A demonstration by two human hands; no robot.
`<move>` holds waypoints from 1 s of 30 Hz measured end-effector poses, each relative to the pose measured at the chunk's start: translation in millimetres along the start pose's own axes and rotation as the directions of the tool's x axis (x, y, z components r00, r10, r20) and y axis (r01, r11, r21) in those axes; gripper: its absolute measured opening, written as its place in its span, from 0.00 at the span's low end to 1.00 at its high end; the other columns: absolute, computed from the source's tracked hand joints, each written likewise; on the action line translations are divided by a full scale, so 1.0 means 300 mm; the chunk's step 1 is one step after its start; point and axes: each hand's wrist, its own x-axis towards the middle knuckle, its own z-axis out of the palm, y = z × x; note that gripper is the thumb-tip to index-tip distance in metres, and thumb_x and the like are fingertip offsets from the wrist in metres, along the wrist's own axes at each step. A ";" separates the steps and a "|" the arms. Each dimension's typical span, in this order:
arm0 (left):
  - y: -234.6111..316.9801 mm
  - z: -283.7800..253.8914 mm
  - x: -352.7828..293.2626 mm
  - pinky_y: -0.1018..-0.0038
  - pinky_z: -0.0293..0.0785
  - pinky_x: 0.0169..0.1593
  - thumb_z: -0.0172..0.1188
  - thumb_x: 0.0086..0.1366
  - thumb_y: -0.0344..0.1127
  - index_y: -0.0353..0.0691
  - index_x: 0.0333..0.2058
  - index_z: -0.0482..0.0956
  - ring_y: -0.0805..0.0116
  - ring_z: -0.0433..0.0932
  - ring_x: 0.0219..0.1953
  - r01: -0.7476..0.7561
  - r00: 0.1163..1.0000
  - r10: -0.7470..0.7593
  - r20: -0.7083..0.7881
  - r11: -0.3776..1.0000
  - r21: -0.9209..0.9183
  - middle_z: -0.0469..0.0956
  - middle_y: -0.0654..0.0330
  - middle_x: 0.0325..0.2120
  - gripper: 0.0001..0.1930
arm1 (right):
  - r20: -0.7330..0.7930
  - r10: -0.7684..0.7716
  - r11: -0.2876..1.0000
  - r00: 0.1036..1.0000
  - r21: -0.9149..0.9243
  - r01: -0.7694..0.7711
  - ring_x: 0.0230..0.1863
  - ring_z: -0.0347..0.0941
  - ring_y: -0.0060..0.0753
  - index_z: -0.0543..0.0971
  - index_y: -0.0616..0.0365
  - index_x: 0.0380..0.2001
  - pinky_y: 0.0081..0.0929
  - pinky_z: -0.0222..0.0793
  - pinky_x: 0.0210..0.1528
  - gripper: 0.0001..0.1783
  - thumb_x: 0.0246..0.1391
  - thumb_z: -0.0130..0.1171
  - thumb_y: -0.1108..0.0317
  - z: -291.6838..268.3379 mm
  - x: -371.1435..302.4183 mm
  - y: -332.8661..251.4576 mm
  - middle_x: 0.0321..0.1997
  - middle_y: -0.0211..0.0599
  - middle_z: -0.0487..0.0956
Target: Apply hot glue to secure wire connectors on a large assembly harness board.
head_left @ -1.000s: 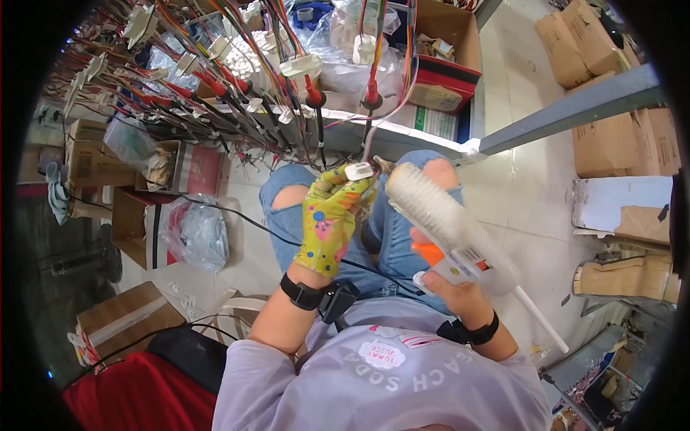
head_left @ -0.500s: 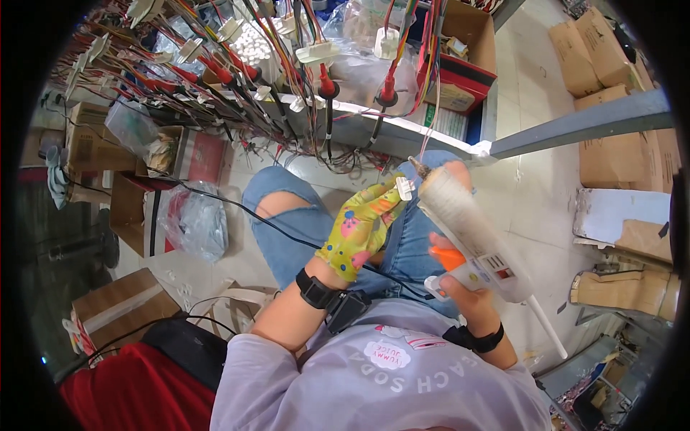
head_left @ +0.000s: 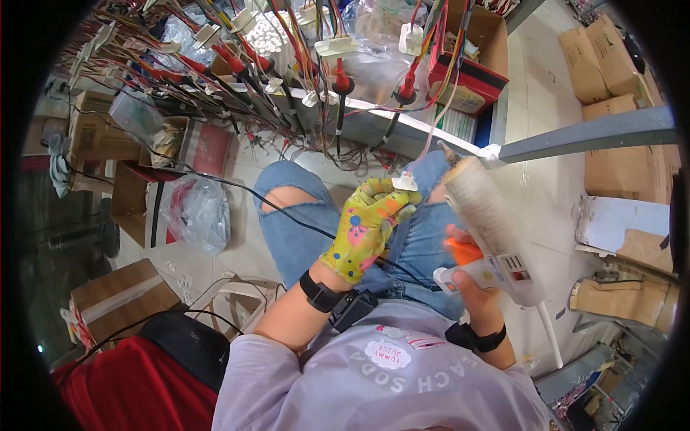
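Note:
My left hand [head_left: 365, 228], in a yellow-green patterned glove, is closed on a small white plastic connector [head_left: 405, 182], pinched at the fingertips above my lap. A few thin wires [head_left: 433, 126] run from it up toward the bench. My bare right hand [head_left: 476, 291] grips a white glue gun [head_left: 496, 230] by its handle, fingers at the orange trigger [head_left: 463, 250]. The gun's nozzle [head_left: 448, 154] points up and left, apart from the connector and to its right. A white glue stick [head_left: 550, 336] sticks out of the gun's back end.
Red-and-black probes [head_left: 342, 93] with bundled wires and white connectors line the bench ahead. A grey metal bar [head_left: 589, 134] slants across the right. Cardboard boxes [head_left: 600, 57] stand at right, an open box [head_left: 468, 57] on the bench. A black cable [head_left: 266, 205] crosses my lap.
The glue gun has moved right, its nozzle away from the connector. My left hand has shifted slightly right, and the connector has turned to lie flatter.

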 end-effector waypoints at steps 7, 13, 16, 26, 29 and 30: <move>0.006 -0.029 0.019 0.74 0.77 0.40 0.62 0.57 0.25 0.39 0.39 0.73 0.63 0.80 0.39 -0.261 0.964 0.266 0.027 0.958 -0.117 0.78 0.55 0.38 0.12 | -0.003 0.009 0.996 1.000 -0.092 -0.009 0.61 0.63 0.45 0.67 0.64 0.53 0.41 0.63 0.60 0.30 0.46 0.63 0.67 0.002 -0.004 -0.021 0.53 0.46 0.70; 0.028 -0.004 0.013 0.72 0.77 0.44 0.62 0.56 0.21 0.35 0.41 0.71 0.65 0.79 0.39 -0.399 0.906 0.409 -0.109 0.911 0.104 0.78 0.53 0.38 0.14 | 0.181 0.102 0.988 0.978 -0.132 -0.078 0.59 0.63 0.41 0.70 0.64 0.50 0.39 0.59 0.61 0.24 0.47 0.60 0.73 0.011 -0.027 0.003 0.53 0.44 0.71; 0.039 -0.003 0.011 0.75 0.76 0.45 0.62 0.56 0.22 0.35 0.41 0.72 0.69 0.79 0.38 -0.484 0.846 0.523 -0.106 0.836 0.257 0.78 0.54 0.39 0.14 | 0.135 0.168 0.986 0.976 -0.019 -0.167 0.58 0.64 0.40 0.71 0.65 0.48 0.38 0.60 0.60 0.21 0.47 0.56 0.78 0.016 -0.036 0.017 0.51 0.43 0.71; 0.033 -0.003 0.016 0.77 0.74 0.46 0.61 0.57 0.21 0.35 0.40 0.73 0.71 0.78 0.41 -0.526 0.833 0.553 -0.024 0.803 0.280 0.78 0.53 0.42 0.12 | 0.201 0.172 0.984 0.964 -0.071 -0.161 0.51 0.68 0.37 0.71 0.65 0.45 0.34 0.67 0.53 0.18 0.47 0.55 0.79 0.014 -0.025 0.024 0.46 0.43 0.72; 0.033 -0.001 0.016 0.78 0.74 0.46 0.62 0.56 0.21 0.35 0.40 0.73 0.70 0.78 0.41 -0.519 0.835 0.549 -0.037 0.808 0.279 0.78 0.52 0.42 0.13 | 0.223 0.154 0.986 0.963 -0.101 -0.134 0.50 0.68 0.36 0.71 0.65 0.45 0.33 0.69 0.51 0.18 0.47 0.55 0.79 0.014 -0.023 0.023 0.45 0.43 0.72; 0.032 -0.002 0.015 0.78 0.74 0.46 0.62 0.56 0.21 0.35 0.40 0.73 0.70 0.78 0.41 -0.529 0.830 0.557 -0.034 0.804 0.273 0.78 0.52 0.42 0.12 | 0.232 0.150 0.986 0.961 -0.109 -0.128 0.49 0.68 0.36 0.71 0.65 0.45 0.33 0.71 0.50 0.18 0.47 0.56 0.79 0.014 -0.022 0.022 0.45 0.43 0.72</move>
